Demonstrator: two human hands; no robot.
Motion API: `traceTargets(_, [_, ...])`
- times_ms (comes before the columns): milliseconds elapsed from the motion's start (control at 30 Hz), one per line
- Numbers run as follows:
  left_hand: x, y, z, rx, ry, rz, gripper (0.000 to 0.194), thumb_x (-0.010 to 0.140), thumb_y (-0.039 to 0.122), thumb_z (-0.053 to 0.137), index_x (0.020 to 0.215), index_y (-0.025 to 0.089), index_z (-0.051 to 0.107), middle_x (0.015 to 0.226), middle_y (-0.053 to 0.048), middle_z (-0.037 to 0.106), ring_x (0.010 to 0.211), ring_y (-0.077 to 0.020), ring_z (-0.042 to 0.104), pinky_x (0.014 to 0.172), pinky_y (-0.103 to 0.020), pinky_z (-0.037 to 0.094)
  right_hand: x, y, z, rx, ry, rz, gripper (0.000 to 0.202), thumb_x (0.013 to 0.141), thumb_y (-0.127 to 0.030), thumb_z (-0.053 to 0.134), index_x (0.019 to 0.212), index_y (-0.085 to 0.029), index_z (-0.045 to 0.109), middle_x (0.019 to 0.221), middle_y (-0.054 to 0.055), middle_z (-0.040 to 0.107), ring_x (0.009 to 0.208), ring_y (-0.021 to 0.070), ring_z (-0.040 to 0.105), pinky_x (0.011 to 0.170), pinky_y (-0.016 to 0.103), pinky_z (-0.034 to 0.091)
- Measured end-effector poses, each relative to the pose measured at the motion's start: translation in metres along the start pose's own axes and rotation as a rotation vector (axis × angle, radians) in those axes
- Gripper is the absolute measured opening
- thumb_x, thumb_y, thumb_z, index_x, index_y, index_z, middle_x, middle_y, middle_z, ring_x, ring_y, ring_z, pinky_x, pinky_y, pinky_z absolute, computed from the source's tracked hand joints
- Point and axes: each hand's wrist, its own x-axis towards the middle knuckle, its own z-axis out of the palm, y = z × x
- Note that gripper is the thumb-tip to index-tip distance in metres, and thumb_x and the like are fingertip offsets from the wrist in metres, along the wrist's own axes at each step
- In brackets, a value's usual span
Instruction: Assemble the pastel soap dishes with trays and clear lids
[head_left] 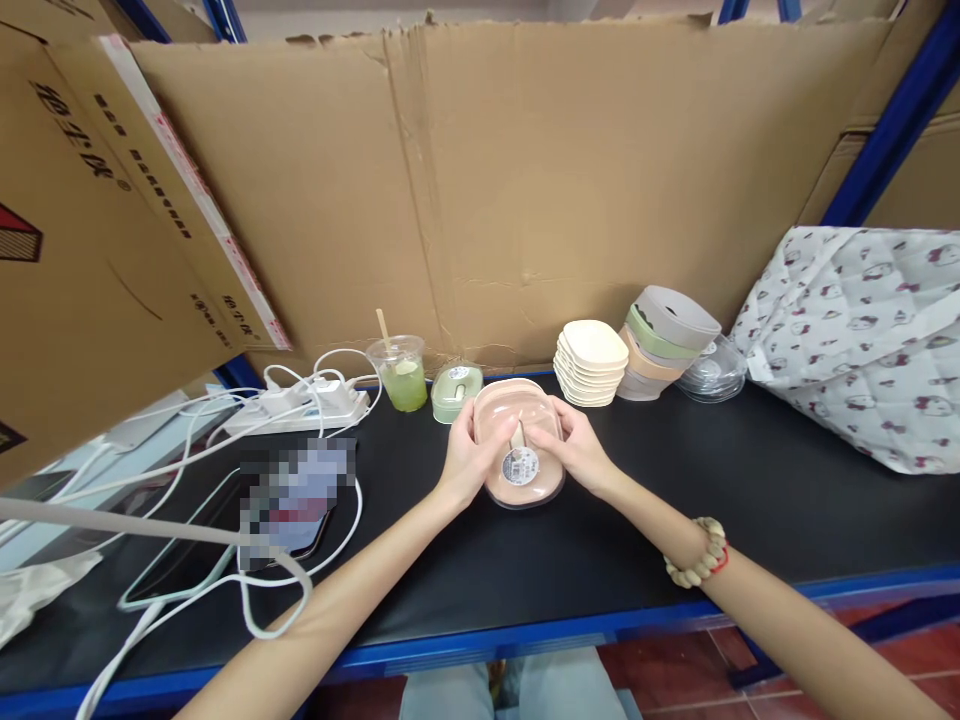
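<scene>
A pink box with a clear lid (529, 488) and a round label is held above the black table (420, 590). My left hand (477, 455) grips its left side, thumb on the lid. On the right side my right hand (577, 445) holds it the same way, its thumb near the small handle at the lid's middle. Behind my left hand stands a green box with a clear lid (448, 402). A stack of cream square pieces (592, 352) stands behind my right hand, beside stacked grey, green and peach bowls (666, 335).
Clear lids (716, 375) lie near a patterned bag (862, 340) at the right. A cup of green drink (406, 383), a power strip (300, 410), white cables and a phone (300, 500) are on the left. Cardboard (525, 190) walls the back.
</scene>
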Motion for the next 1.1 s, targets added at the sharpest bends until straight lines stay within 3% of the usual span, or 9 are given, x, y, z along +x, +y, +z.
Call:
traceTargets(100, [0.001,0.002,-0.002,0.087,-0.004,0.038,0.040,0.065,0.042,0.065,0.094,0.016,0.056,0.097,-0.007,0.064,0.096,-0.0218,0.060,0.086,-0.030,0.046,0.002,-0.001,-0.001,0.023,-0.002,0.001,0.069,0.050,-0.063,0.069,0.093,-0.011,0.052,0.093,0.006,0.061,0.082,0.0096,0.058,0.073,0.020,0.049])
traceTargets(200, [-0.001,0.003,-0.003,0.104,0.013,0.177,0.043,0.064,0.037,0.066,0.101,0.019,0.053,0.106,-0.006,0.061,0.101,-0.0202,0.058,0.089,-0.027,0.045,0.001,-0.002,-0.002,0.013,-0.029,-0.029,0.069,0.050,-0.064,0.069,0.091,-0.011,0.051,0.089,0.005,0.060,0.080,0.0086,0.057,0.071,0.018,0.049])
traceTargets(300, [-0.004,0.004,-0.003,0.098,0.015,0.242,0.049,0.063,0.035,0.067,0.107,0.021,0.051,0.112,-0.006,0.059,0.105,-0.0200,0.056,0.092,-0.026,0.043,-0.002,-0.004,-0.002,-0.011,-0.056,-0.101,0.068,0.054,-0.063,0.068,0.096,-0.013,0.049,0.095,0.006,0.059,0.085,0.0091,0.058,0.075,0.018,0.049])
traceTargets(500, [-0.005,0.000,-0.005,0.157,-0.030,0.308,0.050,0.062,0.035,0.068,0.106,0.020,0.051,0.105,-0.005,0.059,0.097,-0.0190,0.057,0.086,-0.024,0.045,-0.006,-0.004,-0.004,-0.084,-0.016,-0.257,0.068,0.059,-0.051,0.070,0.110,-0.015,0.045,0.103,0.005,0.058,0.091,0.0086,0.059,0.077,0.016,0.049])
traceTargets(700, [-0.001,0.000,-0.005,0.180,-0.073,0.246,0.051,0.060,0.040,0.067,0.102,0.017,0.047,0.096,-0.004,0.059,0.086,-0.0172,0.060,0.080,-0.028,0.049,-0.004,-0.002,-0.004,-0.111,0.048,-0.215,0.066,0.060,-0.057,0.066,0.107,-0.013,0.051,0.104,0.007,0.059,0.090,0.0105,0.059,0.074,0.017,0.050])
traceTargets(867, [0.002,-0.004,-0.003,0.063,-0.111,0.118,0.055,0.066,0.042,0.065,0.112,0.019,0.047,0.119,-0.009,0.056,0.111,-0.0200,0.054,0.097,-0.032,0.042,-0.001,0.000,-0.003,-0.155,0.087,-0.061,0.072,0.065,-0.066,0.055,0.116,-0.015,0.052,0.108,0.008,0.058,0.091,0.0123,0.059,0.079,0.023,0.050])
traceTargets(1000, [0.002,-0.011,0.000,0.008,-0.017,-0.081,0.053,0.067,0.044,0.066,0.110,0.018,0.051,0.123,-0.010,0.055,0.115,-0.0224,0.052,0.101,-0.034,0.039,-0.002,0.006,-0.005,-0.369,0.177,0.046,0.081,0.066,-0.063,0.055,0.132,-0.019,0.039,0.112,0.008,0.056,0.089,0.0147,0.059,0.085,0.035,0.049])
traceTargets(1100, [0.000,-0.012,0.003,-0.013,0.059,-0.097,0.048,0.074,0.042,0.061,0.115,0.020,0.049,0.127,-0.008,0.053,0.119,-0.0203,0.049,0.101,-0.032,0.039,-0.005,0.006,-0.001,-0.524,0.160,-0.059,0.089,0.057,-0.058,0.064,0.133,-0.021,0.037,0.132,0.009,0.041,0.111,0.0207,0.052,0.093,0.039,0.046])
